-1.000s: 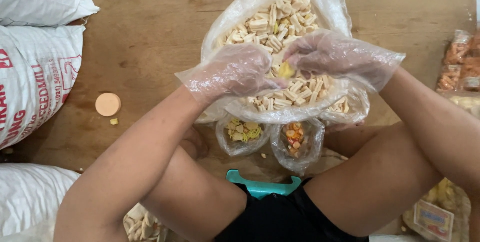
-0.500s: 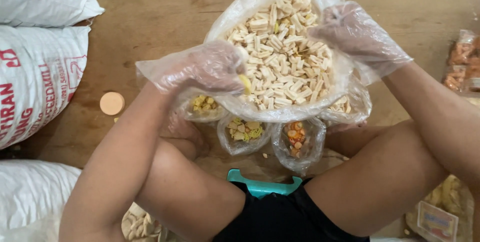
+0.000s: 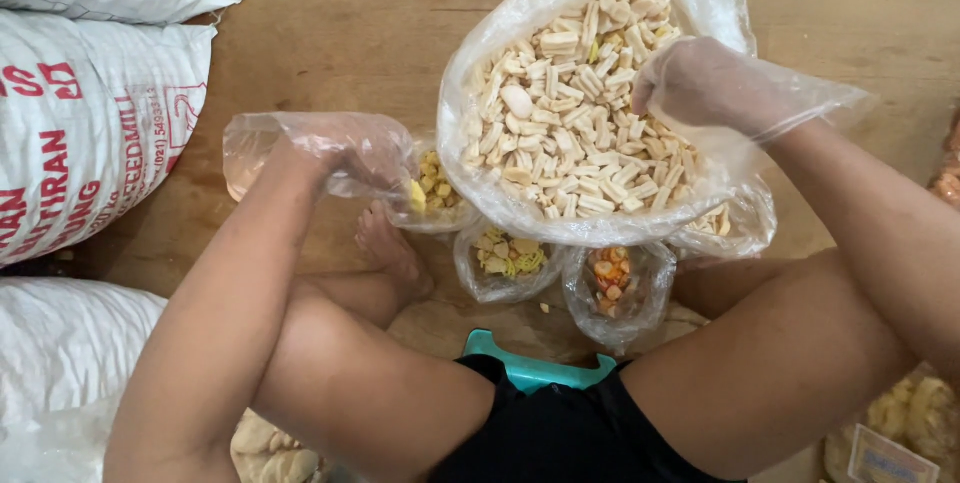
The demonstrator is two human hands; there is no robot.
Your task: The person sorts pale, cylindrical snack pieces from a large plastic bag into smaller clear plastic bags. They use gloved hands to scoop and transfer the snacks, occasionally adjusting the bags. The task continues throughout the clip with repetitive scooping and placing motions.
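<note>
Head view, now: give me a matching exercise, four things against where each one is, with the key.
Things:
1. left hand
2. right hand
3. big bag of pale stick snacks
4. white sacks

Places:
A. stacked along the left edge
B. over the big bag's right side
C. at the small bag of yellow pieces
D. on the wooden floor, above three small bags in the picture

Pairs: 1-C, 2-B, 3-D, 4-A
</note>
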